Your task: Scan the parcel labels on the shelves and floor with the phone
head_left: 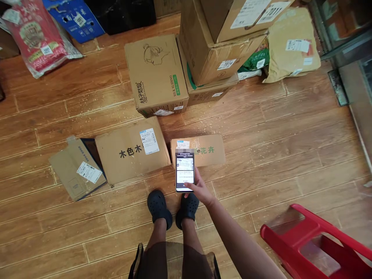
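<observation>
My right hand (200, 189) is wrapped round a smartphone (185, 174), its thumb lying over the lower part of the lit screen. On that screen a picture of a label and some lines of text show, too small to read. The phone covers part of a small cardboard box (213, 150) with green lettering and a shipping label, which lies on the floor. Left of it lies a larger flat carton (130, 162) with black characters and a white label (149, 141). Beside that carton is a tilted, smaller box (77, 170) with its own label. My left hand is out of the picture.
Behind these, a tall carton (157, 73) stands against stacked boxes (200, 50). A tan parcel (293, 46) lies at the back right, a pink bag (37, 37) and a blue box (75, 19) at the back left. A red plastic stool (305, 232) is at the lower right.
</observation>
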`<state>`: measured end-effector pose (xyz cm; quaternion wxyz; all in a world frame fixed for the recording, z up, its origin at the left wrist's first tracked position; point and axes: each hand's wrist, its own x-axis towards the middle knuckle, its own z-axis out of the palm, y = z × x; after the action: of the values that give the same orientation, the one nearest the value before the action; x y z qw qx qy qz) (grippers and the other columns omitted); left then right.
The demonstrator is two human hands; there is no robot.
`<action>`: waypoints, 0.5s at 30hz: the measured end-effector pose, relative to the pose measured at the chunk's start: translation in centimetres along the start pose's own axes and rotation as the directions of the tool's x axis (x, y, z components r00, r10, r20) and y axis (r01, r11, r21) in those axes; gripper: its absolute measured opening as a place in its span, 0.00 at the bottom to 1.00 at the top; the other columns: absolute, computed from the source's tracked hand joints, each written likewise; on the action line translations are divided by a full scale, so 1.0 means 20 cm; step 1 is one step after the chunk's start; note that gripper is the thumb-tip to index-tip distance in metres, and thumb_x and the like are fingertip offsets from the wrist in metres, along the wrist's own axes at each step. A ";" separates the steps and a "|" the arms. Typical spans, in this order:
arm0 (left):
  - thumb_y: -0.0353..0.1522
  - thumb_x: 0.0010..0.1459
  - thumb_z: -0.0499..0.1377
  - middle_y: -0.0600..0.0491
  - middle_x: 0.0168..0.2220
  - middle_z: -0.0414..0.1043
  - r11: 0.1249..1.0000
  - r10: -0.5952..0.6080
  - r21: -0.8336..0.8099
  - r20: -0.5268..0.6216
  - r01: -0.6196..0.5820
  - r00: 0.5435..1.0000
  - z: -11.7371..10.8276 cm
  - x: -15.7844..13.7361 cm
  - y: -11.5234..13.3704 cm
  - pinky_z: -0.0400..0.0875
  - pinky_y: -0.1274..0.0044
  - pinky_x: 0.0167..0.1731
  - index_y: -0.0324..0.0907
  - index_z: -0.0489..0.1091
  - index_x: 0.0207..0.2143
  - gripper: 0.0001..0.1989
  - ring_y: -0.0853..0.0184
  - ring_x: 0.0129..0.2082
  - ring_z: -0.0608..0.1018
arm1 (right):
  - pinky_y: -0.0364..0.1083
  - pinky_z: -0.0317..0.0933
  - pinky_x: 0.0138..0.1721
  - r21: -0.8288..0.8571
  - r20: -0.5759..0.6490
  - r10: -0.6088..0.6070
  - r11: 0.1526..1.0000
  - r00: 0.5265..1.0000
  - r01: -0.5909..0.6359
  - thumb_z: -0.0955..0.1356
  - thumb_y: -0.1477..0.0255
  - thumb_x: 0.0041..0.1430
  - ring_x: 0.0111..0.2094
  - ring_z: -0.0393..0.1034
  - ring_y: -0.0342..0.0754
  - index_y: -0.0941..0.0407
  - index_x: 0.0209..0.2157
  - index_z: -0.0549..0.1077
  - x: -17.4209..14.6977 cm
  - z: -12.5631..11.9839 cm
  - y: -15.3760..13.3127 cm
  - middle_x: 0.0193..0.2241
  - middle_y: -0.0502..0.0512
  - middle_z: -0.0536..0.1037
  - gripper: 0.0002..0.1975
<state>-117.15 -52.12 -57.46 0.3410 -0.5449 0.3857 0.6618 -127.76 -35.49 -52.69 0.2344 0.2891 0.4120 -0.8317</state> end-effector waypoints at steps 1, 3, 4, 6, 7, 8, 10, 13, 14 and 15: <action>0.32 0.59 0.52 0.74 0.65 0.46 1.000 -0.002 0.009 -0.011 0.002 1.000 0.00 -0.01 0.00 0.74 0.59 0.41 0.72 0.28 0.61 0.40 0.42 0.63 0.53 | 0.40 0.67 0.15 0.011 -0.005 0.010 1.000 1.000 -0.010 0.74 0.71 0.47 0.30 0.72 0.48 0.47 0.54 0.61 0.00 0.01 0.00 0.41 0.51 0.75 0.32; 0.33 0.60 0.51 0.74 0.64 0.48 0.999 0.017 0.029 -0.058 -0.016 0.998 0.02 -0.01 0.01 0.75 0.61 0.39 0.72 0.32 0.61 0.38 0.42 0.62 0.56 | 0.41 0.68 0.16 0.038 0.001 0.033 0.999 0.999 -0.033 0.72 0.65 0.51 0.34 0.73 0.51 0.46 0.54 0.60 -0.02 0.02 0.00 0.44 0.53 0.74 0.30; 0.34 0.59 0.52 0.74 0.63 0.50 0.999 0.026 0.041 -0.092 -0.023 0.995 0.03 -0.02 0.02 0.76 0.62 0.37 0.72 0.35 0.61 0.36 0.41 0.61 0.58 | 0.43 0.69 0.17 0.052 0.013 0.044 0.998 0.999 -0.045 0.71 0.64 0.52 0.35 0.73 0.52 0.46 0.55 0.60 -0.03 0.03 -0.01 0.45 0.54 0.74 0.29; 0.35 0.58 0.53 0.74 0.60 0.56 0.997 0.030 0.076 -0.173 -0.018 0.985 0.07 -0.01 0.03 0.77 0.63 0.33 0.74 0.43 0.60 0.33 0.41 0.58 0.63 | 0.47 0.72 0.22 0.076 0.044 0.060 0.995 0.997 -0.063 0.72 0.62 0.51 0.38 0.74 0.54 0.46 0.54 0.61 -0.05 0.06 -0.02 0.46 0.54 0.74 0.29; 0.36 0.57 0.54 0.75 0.58 0.59 0.995 0.031 0.098 -0.207 -0.011 0.978 0.09 -0.01 0.04 0.77 0.64 0.30 0.74 0.48 0.59 0.31 0.41 0.56 0.65 | 0.49 0.73 0.27 0.088 0.059 0.061 0.994 0.996 -0.066 0.72 0.62 0.51 0.40 0.73 0.55 0.46 0.54 0.62 -0.06 0.08 -0.03 0.47 0.54 0.74 0.29; 0.36 0.56 0.54 0.75 0.56 0.62 0.993 0.035 0.121 -0.233 -0.007 0.972 0.10 0.00 0.04 0.77 0.64 0.29 0.74 0.52 0.57 0.29 0.41 0.55 0.66 | 0.52 0.73 0.32 0.101 0.072 0.057 0.993 0.996 -0.064 0.73 0.62 0.50 0.43 0.72 0.55 0.46 0.53 0.62 -0.08 0.09 -0.04 0.48 0.53 0.74 0.29; 0.37 0.56 0.54 0.76 0.54 0.64 0.987 0.074 0.159 -0.265 -0.032 0.961 0.12 0.01 0.05 0.76 0.65 0.27 0.74 0.57 0.55 0.26 0.41 0.55 0.67 | 0.54 0.70 0.41 0.126 0.094 0.041 0.991 0.995 -0.052 0.74 0.61 0.49 0.47 0.70 0.55 0.46 0.53 0.63 -0.10 0.12 -0.06 0.49 0.52 0.74 0.30; 0.39 0.56 0.53 0.76 0.55 0.63 0.978 0.162 0.173 -0.275 -0.117 0.948 0.13 0.03 0.05 0.76 0.67 0.27 0.73 0.58 0.55 0.24 0.43 0.57 0.65 | 0.55 0.66 0.47 0.157 0.122 0.027 0.987 0.992 -0.046 0.75 0.62 0.47 0.50 0.69 0.56 0.48 0.53 0.65 -0.13 0.16 -0.08 0.47 0.53 0.75 0.31; 0.39 0.57 0.52 0.75 0.55 0.62 0.976 0.182 0.169 -0.276 -0.138 0.944 0.13 0.03 0.04 0.76 0.68 0.27 0.72 0.58 0.55 0.24 0.44 0.57 0.65 | 0.56 0.65 0.47 0.167 0.124 0.026 0.985 0.992 -0.047 0.75 0.63 0.47 0.50 0.69 0.56 0.48 0.53 0.64 -0.14 0.17 -0.09 0.46 0.53 0.76 0.32; 0.40 0.57 0.53 0.74 0.55 0.63 0.975 0.192 0.163 -0.275 -0.151 0.942 0.13 0.03 0.04 0.76 0.68 0.27 0.71 0.58 0.55 0.24 0.44 0.57 0.65 | 0.57 0.65 0.48 0.179 0.119 0.023 0.983 0.993 -0.044 0.75 0.63 0.46 0.49 0.70 0.57 0.48 0.53 0.64 -0.14 0.18 -0.09 0.46 0.53 0.76 0.32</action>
<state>-119.06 -50.24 -57.69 0.2591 -0.5748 0.5226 0.5739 -127.86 -37.10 -48.03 0.2448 0.2673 0.3155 -0.8770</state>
